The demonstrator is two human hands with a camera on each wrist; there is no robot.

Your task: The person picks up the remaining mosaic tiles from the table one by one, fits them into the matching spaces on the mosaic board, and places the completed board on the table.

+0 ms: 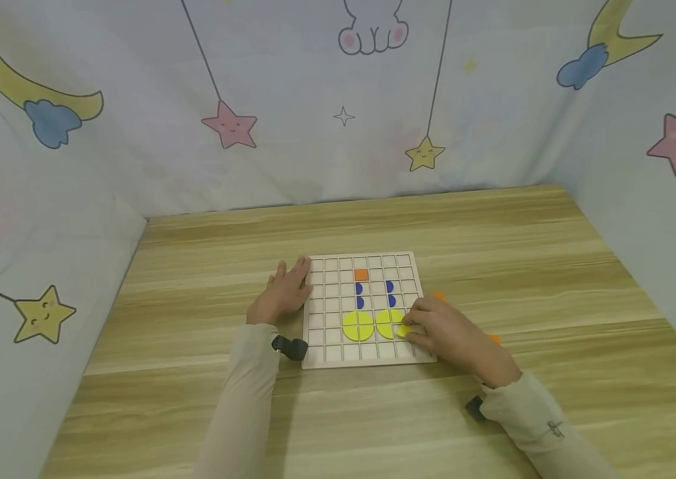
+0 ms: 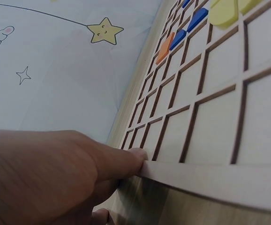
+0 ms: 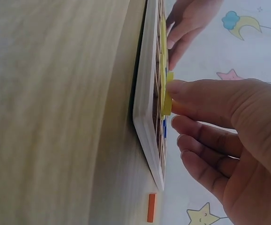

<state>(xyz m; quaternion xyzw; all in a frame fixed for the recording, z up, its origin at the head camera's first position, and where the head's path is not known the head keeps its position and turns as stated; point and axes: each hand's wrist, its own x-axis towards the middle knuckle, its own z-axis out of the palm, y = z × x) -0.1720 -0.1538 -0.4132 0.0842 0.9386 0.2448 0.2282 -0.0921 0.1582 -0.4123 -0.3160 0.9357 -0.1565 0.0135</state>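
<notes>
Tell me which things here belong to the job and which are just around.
Part of the job:
board, touched by the left hand
yellow piece, pinched by the right hand
yellow quarters, blue pieces and orange square on the board
loose orange pieces beside it, probably

Just around:
table
starry curtain

No lettering, label, brand or number can be read in any of the three views. The right sleeve (image 1: 526,414) bears a small dark mark (image 1: 555,429), too small and blurred to tell whether it is writing or a motif.
</notes>
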